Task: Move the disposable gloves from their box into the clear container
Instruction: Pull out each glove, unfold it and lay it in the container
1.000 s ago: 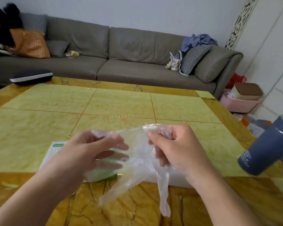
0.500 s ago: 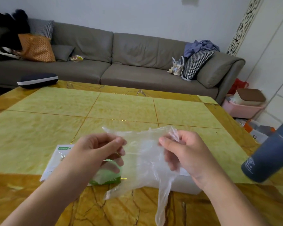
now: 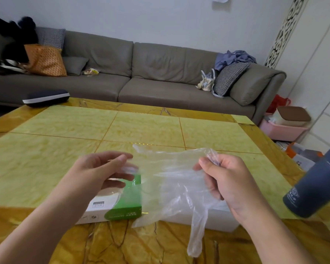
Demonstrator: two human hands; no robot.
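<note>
Green and white cardboard makes up the glove box (image 3: 120, 204), which lies flat on the table (image 3: 65, 149) under the left hand; small print sits on its white label and green end, too blurred to read. White lettering on the dark blue bottle (image 3: 312, 187) at the right edge is likewise illegible. Yellow-green stone-look panels with amber marbled borders form the tabletop, with a grey sofa (image 3: 160, 77) behind, strewn with cushions and clothes. Thin, crinkled, see-through film, the disposable glove (image 3: 175, 183) hangs over the clear container (image 3: 221, 220), one finger dangling. The right hand (image 3: 227, 180) pinches its cuff between thumb and curled fingers. The left hand (image 3: 103, 172) is loosely spread, fingertips at the glove's other edge; whether they grip it I cannot tell.
</note>
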